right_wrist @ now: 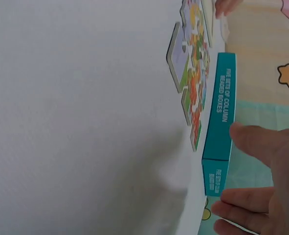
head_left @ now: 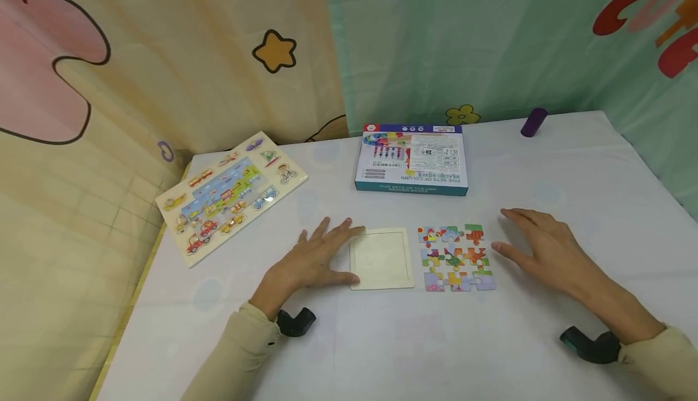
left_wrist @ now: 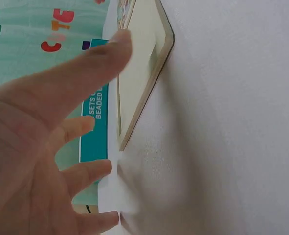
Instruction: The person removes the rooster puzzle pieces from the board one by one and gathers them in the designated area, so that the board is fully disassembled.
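Note:
A square wooden puzzle tray (head_left: 382, 260), pale and bare inside its raised rim, lies in front of me. My left hand (head_left: 313, 260) is spread at its left side, with thumb and index fingertip at the tray's left corners. To the right of the tray, several colourful jigsaw pieces (head_left: 457, 258) lie in loose rows, slightly apart from each other. My right hand (head_left: 545, 252) hovers just right of the pieces, fingers extended and thumb apart, holding nothing. In the right wrist view the pieces (right_wrist: 179, 61) lie flat on the cloth.
Behind the tray lies a flat box (head_left: 411, 168) labelled as beaded boxes. At the back left is a wooden vehicle puzzle board (head_left: 231, 198). A dark purple cylinder (head_left: 534, 122) stands near the table's back edge, before the printed curtain (head_left: 463, 37).

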The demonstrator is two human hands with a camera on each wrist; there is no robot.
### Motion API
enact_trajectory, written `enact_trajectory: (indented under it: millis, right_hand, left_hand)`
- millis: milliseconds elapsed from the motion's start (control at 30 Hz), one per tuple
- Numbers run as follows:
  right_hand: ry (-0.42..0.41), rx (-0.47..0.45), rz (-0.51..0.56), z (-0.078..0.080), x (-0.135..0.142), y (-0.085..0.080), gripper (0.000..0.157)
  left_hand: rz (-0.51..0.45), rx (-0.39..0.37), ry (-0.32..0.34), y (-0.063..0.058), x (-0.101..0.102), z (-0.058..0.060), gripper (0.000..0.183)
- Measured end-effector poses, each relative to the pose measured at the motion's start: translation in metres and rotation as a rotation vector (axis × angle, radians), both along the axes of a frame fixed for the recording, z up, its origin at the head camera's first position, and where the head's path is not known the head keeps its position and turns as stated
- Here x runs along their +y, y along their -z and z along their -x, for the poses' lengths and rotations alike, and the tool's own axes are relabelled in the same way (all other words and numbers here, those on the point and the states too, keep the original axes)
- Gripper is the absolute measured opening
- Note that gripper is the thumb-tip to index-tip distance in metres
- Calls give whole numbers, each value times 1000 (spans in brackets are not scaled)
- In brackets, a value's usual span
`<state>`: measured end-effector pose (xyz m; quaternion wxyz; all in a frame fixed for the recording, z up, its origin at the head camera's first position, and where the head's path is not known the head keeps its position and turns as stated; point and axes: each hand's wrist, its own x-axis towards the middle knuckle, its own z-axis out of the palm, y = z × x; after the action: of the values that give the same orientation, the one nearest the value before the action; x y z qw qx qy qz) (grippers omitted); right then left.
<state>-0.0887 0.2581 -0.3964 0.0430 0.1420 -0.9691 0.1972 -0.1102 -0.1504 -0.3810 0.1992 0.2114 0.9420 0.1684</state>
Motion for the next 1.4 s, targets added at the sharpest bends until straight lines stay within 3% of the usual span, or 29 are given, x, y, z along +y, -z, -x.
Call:
enact_trajectory:
  millis: [67,200,367,567,1133,1400]
  right_hand:
    - [25,4,-33,4,3,1,80]
    - [117,-54,-91,7,10,2,101]
    - [194,-122,-135,7,17,4,106]
    - [215,-149,-113,5,19,7,106]
    - [232,-178,-123,0,22,5,104]
    - [628,-142,-24,-109,24,-16,103]
  left_hand:
    - [20,60,-16,0,-6,1,90]
    - [111,255,-58,-3,-25,4,88]
    - [200,393,-153,-4,-53,6,93]
    - [182,390,-195,-2,-69,4,95]
    - [197,341,-186,-1,-64,10,94]
    - [71,407,213,-8,-1,83,91]
